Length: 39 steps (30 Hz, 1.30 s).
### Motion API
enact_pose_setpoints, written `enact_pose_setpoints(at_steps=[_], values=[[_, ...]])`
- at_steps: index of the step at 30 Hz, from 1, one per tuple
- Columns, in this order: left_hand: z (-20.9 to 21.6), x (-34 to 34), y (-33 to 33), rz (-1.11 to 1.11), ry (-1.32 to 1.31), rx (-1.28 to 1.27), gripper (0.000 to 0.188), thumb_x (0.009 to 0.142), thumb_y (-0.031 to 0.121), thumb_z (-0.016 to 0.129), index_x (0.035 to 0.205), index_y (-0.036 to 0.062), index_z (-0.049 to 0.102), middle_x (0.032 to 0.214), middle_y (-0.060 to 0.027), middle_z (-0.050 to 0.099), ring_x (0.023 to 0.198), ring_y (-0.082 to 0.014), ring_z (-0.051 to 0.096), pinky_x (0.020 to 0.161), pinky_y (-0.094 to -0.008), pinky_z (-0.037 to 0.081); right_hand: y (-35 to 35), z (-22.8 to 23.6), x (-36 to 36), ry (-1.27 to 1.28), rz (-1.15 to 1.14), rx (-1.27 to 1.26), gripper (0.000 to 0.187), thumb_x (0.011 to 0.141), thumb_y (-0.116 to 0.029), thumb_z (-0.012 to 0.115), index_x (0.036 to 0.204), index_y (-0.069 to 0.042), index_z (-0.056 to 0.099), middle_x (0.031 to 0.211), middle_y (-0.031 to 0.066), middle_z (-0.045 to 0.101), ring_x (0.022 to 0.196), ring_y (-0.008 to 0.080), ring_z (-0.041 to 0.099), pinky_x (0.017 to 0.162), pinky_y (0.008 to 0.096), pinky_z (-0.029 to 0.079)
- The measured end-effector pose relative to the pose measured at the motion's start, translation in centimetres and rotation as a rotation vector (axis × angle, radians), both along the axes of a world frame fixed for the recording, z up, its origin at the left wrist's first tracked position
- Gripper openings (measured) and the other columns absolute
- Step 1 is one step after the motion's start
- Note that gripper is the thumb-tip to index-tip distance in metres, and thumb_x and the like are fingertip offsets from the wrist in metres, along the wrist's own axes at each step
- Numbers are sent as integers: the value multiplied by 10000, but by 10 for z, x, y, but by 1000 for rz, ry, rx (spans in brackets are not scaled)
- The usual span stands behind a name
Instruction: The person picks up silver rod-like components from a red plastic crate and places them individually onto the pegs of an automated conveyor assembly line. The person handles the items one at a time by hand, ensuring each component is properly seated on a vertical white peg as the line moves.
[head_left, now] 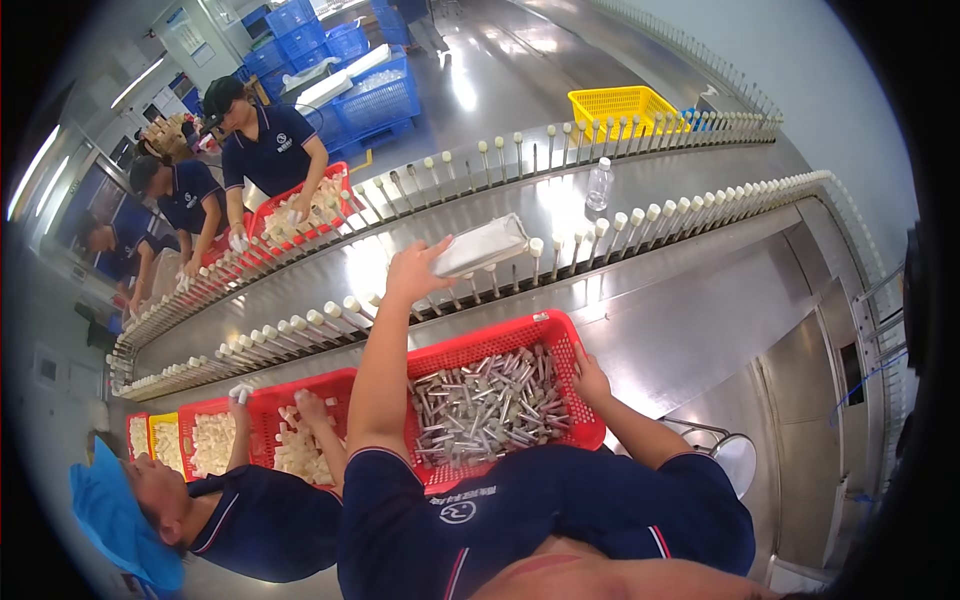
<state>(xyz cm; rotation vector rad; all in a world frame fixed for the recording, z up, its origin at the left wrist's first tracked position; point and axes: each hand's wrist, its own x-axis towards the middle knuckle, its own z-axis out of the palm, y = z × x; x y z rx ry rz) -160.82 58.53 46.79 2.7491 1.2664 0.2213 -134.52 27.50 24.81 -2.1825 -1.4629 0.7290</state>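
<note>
My left hand (415,272) reaches forward over the near row of upright rods and grips one end of a whitish rectangular block (483,247). The block lies tilted across the row and hides some of the rod tops; what it is made of I cannot tell. My right hand (590,378) is closed on the right rim of a red perforated basket (572,335) in front of me. Inside the basket lies a heap of metal tube-like pieces (490,405), some with pale ends.
Rods with white caps (650,215) line the near conveyor row; a second row (500,150) runs beyond. A clear bottle (599,185) stands between them. At my left a co-worker (260,520) handles white pieces in red baskets. Across are other workers (270,150) and a yellow basket (625,104).
</note>
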Motion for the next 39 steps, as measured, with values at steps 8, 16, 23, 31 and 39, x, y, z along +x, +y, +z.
enact_pose_setpoints(at_steps=[8,16,23,31,39], values=[[22,-10,15,46,18,9,816,582,455,789,1333,327,496,940,-115,593,877,-297,611,770,-417,490,29,14,-2,2,16,56,781,791,-115,558,1474,-202,189,1111,214,500,926,414,569,772,464,491],[40,-6,-70,-49,69,-162,848,631,498,760,1388,334,416,1115,-185,568,1089,-335,559,947,-445,445,-103,31,-15,72,-21,-83,808,778,-150,551,1483,-140,157,1106,273,539,976,447,560,850,501,466],[55,-27,-26,47,38,-100,868,589,481,777,1373,324,441,1092,-171,572,1004,-348,591,837,-439,483,-17,37,-20,-62,23,68,804,783,-113,571,1477,-154,167,1085,230,517,910,413,573,763,460,493],[28,-26,-4,60,25,-99,859,546,487,786,1336,311,498,977,-106,580,921,-296,600,804,-408,484,9,17,-19,-32,24,51,811,786,-121,578,1480,-168,161,1085,211,517,934,393,569,774,447,493],[26,-35,0,41,-47,-61,828,598,481,778,1352,322,471,980,-110,583,921,-307,608,804,-414,485,8,8,-25,-35,23,63,805,784,-114,571,1479,-168,170,1083,206,519,942,388,566,787,437,489]])
